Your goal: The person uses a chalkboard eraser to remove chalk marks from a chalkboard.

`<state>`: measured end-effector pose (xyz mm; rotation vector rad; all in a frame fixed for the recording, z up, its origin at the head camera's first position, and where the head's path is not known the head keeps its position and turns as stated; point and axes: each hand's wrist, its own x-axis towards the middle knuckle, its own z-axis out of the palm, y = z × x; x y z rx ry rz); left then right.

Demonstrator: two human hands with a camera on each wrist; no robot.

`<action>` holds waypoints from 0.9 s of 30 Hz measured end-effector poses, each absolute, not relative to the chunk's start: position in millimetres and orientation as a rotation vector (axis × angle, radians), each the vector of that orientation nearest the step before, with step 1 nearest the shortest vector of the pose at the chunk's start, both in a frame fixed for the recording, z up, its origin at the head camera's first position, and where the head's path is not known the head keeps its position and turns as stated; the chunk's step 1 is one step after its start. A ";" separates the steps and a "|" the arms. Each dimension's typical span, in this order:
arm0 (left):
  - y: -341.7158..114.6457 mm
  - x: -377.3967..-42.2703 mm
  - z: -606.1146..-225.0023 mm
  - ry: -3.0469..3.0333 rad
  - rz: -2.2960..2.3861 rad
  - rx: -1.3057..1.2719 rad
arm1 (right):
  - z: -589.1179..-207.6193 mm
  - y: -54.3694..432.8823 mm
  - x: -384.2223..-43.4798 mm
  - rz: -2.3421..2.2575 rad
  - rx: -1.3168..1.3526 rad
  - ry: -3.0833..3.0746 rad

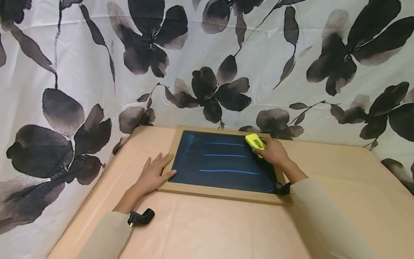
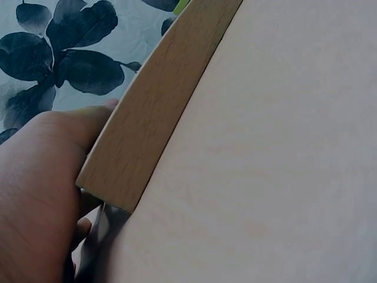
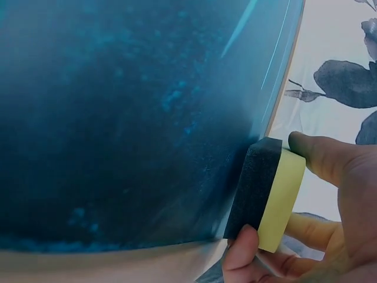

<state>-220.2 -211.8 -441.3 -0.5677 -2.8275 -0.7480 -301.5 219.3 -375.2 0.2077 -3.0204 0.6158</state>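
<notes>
A small chalkboard (image 1: 223, 195) in a light wooden frame lies on the table, with three blue lines (image 1: 225, 155) across its dark surface. My left hand (image 1: 154, 174) rests on the frame's left side, fingers spread and fairly straight, the thumb reaching onto the dark surface. In the left wrist view that hand lies against the wooden frame edge (image 2: 147, 106). Near the board's upper right corner my right hand (image 1: 275, 153) grips a yellow board eraser (image 1: 253, 140). The right wrist view shows the eraser (image 3: 283, 200) between thumb and fingers, its dark felt side against the board.
A tan covering (image 1: 200, 230) spreads over the table around the board. Behind it hangs a white cloth with dark flowers (image 1: 207, 93). A black wrist camera (image 1: 141, 217) sits on the left wrist, another (image 1: 283, 188) on the right. Faint blue smudges mark the board.
</notes>
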 end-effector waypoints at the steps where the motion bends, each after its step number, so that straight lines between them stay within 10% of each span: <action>1: -211.2 -219.6 -442.2 -2.829 -0.751 -0.570 | -376.6 219.9 -302.5 0.620 0.205 -3.022; 27: -213.5 -219.8 -441.9 -2.828 -0.780 -0.561 | -386.8 212.0 -314.3 0.810 0.225 -2.998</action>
